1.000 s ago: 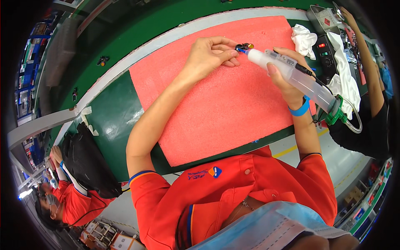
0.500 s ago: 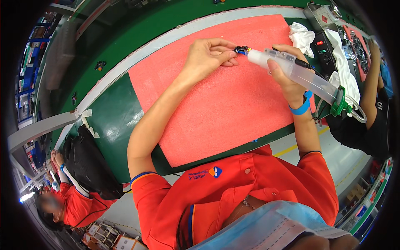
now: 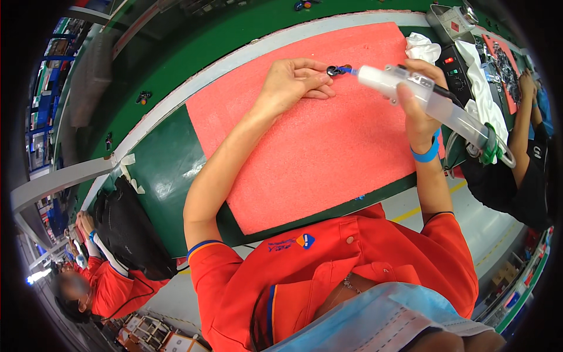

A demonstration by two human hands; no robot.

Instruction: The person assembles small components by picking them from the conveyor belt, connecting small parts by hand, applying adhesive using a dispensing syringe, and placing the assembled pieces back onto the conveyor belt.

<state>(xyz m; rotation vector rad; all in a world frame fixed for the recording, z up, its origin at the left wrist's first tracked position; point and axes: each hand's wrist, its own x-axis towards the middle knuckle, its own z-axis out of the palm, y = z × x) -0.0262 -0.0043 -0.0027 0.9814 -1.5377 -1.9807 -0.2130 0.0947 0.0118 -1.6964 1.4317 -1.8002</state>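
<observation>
Over the far part of a pink foam mat (image 3: 316, 158), my left hand (image 3: 293, 85) pinches a small dark part (image 3: 334, 71) between thumb and fingertips. What the part is cannot be made out. My right hand (image 3: 419, 97) is wrapped round a translucent dispensing syringe (image 3: 448, 111), with a white front end and a green cap at the rear. A hose loops from that cap. The syringe slants down to the left, and its thin blue tip is at the dark part; whether they touch is unclear.
A black control box (image 3: 457, 73) with a red-lit switch stands at the right, beside white cloths (image 3: 422, 48). Beyond the mat runs a green belt (image 3: 223, 44) carrying small dark parts (image 3: 143, 97). A black bag (image 3: 126, 229) hangs at the left. Co-workers sit on both sides.
My right hand and the syringe have shifted slightly to the right, leaving more of the blue tip in view. My left hand has hardly moved. Small parts on the belt have shifted a little.
</observation>
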